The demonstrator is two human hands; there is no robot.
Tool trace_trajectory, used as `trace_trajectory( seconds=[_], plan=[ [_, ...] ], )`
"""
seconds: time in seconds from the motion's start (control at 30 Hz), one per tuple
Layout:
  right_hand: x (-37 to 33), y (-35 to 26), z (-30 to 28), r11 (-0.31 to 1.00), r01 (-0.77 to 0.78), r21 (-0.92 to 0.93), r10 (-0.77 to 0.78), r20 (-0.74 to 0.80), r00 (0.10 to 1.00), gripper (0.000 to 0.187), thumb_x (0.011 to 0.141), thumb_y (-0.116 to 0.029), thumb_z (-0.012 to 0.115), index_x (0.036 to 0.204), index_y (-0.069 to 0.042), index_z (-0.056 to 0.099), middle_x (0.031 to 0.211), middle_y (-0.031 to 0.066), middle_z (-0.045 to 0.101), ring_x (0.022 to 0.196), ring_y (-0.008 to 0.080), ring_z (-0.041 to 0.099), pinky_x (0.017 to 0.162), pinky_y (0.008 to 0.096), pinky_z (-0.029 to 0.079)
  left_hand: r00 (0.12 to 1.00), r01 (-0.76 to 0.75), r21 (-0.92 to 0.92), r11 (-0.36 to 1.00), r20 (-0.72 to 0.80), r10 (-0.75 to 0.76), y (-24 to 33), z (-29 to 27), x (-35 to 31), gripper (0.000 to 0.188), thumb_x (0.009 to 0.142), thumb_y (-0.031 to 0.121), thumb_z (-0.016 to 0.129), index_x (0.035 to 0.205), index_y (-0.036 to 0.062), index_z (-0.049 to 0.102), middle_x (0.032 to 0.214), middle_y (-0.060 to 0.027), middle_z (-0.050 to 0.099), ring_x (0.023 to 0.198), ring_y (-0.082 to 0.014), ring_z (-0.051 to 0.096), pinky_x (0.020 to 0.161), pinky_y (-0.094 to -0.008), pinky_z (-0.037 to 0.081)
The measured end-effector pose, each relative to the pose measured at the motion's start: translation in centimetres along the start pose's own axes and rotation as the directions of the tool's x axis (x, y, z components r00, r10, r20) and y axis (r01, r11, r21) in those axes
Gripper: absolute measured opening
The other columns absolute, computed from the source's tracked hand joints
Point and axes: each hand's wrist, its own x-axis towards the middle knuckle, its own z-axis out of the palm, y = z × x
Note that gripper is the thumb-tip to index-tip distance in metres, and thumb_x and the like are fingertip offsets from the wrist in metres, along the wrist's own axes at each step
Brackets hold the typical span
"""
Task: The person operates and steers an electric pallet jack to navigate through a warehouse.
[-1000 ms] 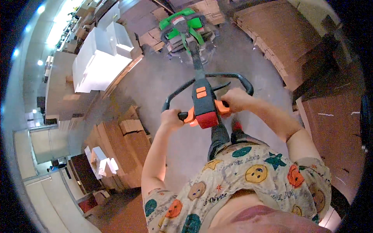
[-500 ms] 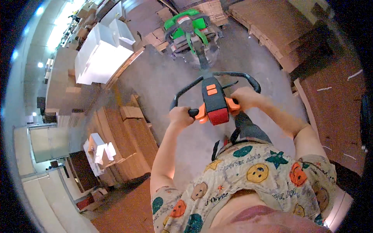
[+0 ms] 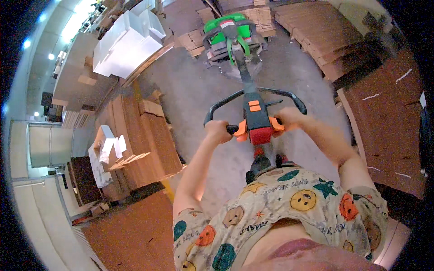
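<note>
Both of my hands are wrapped round the handle of a green pallet truck (image 3: pixel 244 32), whose body stands at the far end of a dark tiller arm (image 3: pixel 245 71). My left hand (image 3: pixel 218 132) is closed on the handle's left grip, beside an orange thumb control. On the opposite side my right hand (image 3: pixel 290 119) is closed round the right grip, partly hiding it. Between them sits the black control head (image 3: pixel 254 107), with orange buttons on top and a red end (image 3: pixel 261 135) toward my body. The truck's forks are out of sight.
Stacked brown cardboard (image 3: pixel 153 151) borders the floor at left, with white boxes (image 3: pixel 129 43) farther back. More flat cardboard is piled at the far right (image 3: pixel 323 31). Large brown sheets (image 3: pixel 384 119) lie close on my right. Grey floor (image 3: pixel 187 97) runs between the stacks.
The handle, my hands and the truck sit slightly farther right in the picture. The left cardboard stack has shifted left, and my legs have changed position. Both hands keep their grip.
</note>
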Motion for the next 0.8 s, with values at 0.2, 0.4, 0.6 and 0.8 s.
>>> trace_trajectory(
  seconds=[0.2,0.4,0.6,0.8],
  plan=[
    [-6.0,-3.2,3.0,0.998,0.028,0.062,-0.028,0.010,1.000,0.029,0.065,-0.026,0.072,0.089,-0.011,0.065,0.087,0.0114,0.066,0.084,0.0323,0.063,0.070,0.0435,0.050,0.994,0.072,0.070,0.995,0.076,-0.077,2.3,2.8,-6.3,0.026,0.066,0.033,0.063,0.087,0.0197,0.069,0.081,-0.0057,0.067,0.082,-0.0241,0.065,0.072,-0.0347,0.051],
    [-13.0,-5.5,5.9,0.997,0.069,-0.036,-0.071,-0.046,0.996,0.025,0.067,-0.022,0.069,0.088,-0.010,0.065,0.085,0.0124,0.066,0.083,0.0326,0.063,0.068,0.0434,0.050,0.994,0.090,0.049,0.995,0.050,-0.093,6.1,3.9,-14.1,0.031,0.066,0.034,0.064,0.093,0.0202,0.069,0.085,-0.0074,0.067,0.084,-0.0248,0.064,0.074,-0.0347,0.050],
    [-20.3,-5.9,7.9,0.997,0.056,-0.057,-0.060,-0.072,0.996,0.032,0.063,-0.027,0.071,0.091,-0.014,0.065,0.082,0.0116,0.066,0.080,0.0318,0.063,0.067,0.0426,0.049,0.993,0.099,-0.008,0.995,0.058,-0.098,10.6,4.9,-20.4,0.033,0.066,0.037,0.064,0.093,0.0196,0.069,0.088,-0.0098,0.067,0.087,-0.0275,0.063,0.077,-0.0369,0.050],
    [-27.0,-10.0,9.7,0.999,0.019,-0.032,-0.019,0.010,1.000,0.037,0.062,-0.034,0.074,0.091,-0.013,0.065,0.084,0.0112,0.066,0.081,0.0320,0.063,0.067,0.0426,0.049,0.996,0.077,-0.017,0.997,0.047,-0.076,12.3,8.0,-27.2,0.035,0.067,0.042,0.065,0.092,0.0186,0.070,0.085,-0.0101,0.067,0.084,-0.0281,0.064,0.074,-0.0380,0.050]
  ],
)
